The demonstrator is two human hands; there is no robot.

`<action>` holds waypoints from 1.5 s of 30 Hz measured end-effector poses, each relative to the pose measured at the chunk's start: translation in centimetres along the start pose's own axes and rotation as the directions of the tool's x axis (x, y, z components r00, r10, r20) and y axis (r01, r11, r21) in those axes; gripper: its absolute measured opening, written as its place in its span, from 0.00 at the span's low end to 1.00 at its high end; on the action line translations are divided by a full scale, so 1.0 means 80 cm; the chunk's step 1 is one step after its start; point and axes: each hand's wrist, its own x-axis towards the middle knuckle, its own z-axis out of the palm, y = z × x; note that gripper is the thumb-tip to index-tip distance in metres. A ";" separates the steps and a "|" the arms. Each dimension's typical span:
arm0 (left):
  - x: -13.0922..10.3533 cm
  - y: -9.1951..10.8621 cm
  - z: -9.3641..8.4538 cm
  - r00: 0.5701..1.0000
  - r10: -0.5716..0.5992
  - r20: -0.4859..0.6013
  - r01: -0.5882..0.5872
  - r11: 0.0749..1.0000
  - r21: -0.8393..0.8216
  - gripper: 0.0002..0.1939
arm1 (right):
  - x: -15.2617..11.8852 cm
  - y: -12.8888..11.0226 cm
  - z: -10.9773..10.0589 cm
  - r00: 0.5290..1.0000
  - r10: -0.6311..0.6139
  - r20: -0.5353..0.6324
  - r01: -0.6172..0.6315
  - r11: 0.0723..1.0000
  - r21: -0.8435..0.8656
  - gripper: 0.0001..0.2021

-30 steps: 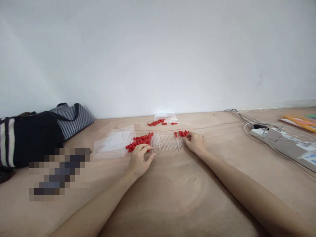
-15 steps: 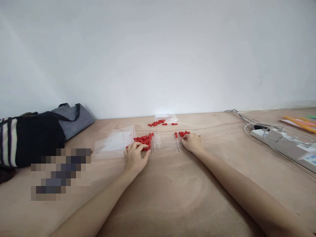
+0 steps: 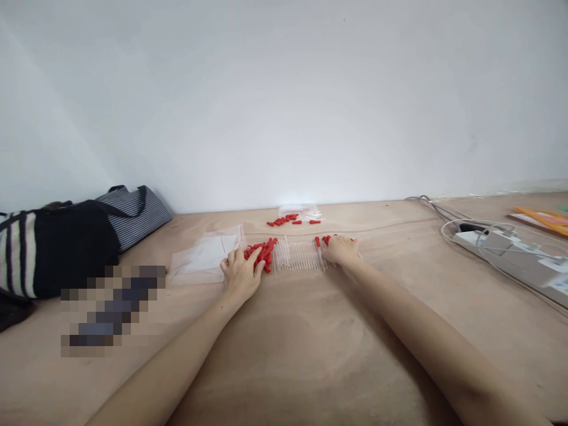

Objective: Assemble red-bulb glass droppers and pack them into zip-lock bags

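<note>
pile of red bulbs [image 3: 267, 253]: heaped just left of the frame's middle, its left side partly covered by the left hand [image 3: 242, 272].
left hand: fingers were parted and loosely bent over the pile; nothing was seen pinched between thumb and forefinger, though the underside was hidden.
right hand [image 3: 341, 251]: rested just right of the middle; its fingertips were hidden, so whether anything was gripped could not be made out.
bulbs by the right hand [image 3: 317, 241]: a few were seen at the upper right end of the row, partly covered by the fingers.
row of clear tubes [image 3: 299, 255]: laid side by side at mid-frame, between the two hands.
bulb handling: a light fingertip touch at the pile's edge was judged best, so that the heap would be kept together.
tube handling: the thin tubes were judged easily rolled; wrists were best held clear, and the row best left evenly spaced.
flat clear bags [image 3: 195, 260]: spread left of the pile and marked with red lines; no loose pieces could be made out inside.
small clear bag [image 3: 290, 209]: set at the wall's foot, upper middle; whether the white slivers [image 3: 313, 217] were inside or on top could not be told.
striped bag [image 3: 135, 222]: slumped at the left; its contents were hidden.
</note>
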 end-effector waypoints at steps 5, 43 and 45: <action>0.004 -0.007 0.001 1.000 0.012 -0.028 -0.015 0.995 -0.099 0.09 | -0.013 0.007 -0.009 0.998 -0.054 -0.042 0.055 0.998 0.019 0.21; -0.038 0.055 -0.025 0.937 0.213 0.278 0.093 0.613 -0.785 0.05 | -0.126 0.019 0.023 0.721 -0.626 -0.297 0.692 0.641 0.332 0.08; -0.038 0.055 -0.024 0.939 0.213 0.270 0.097 0.588 -0.803 0.05 | -0.128 0.019 0.021 0.711 -0.638 -0.295 0.702 0.629 0.333 0.09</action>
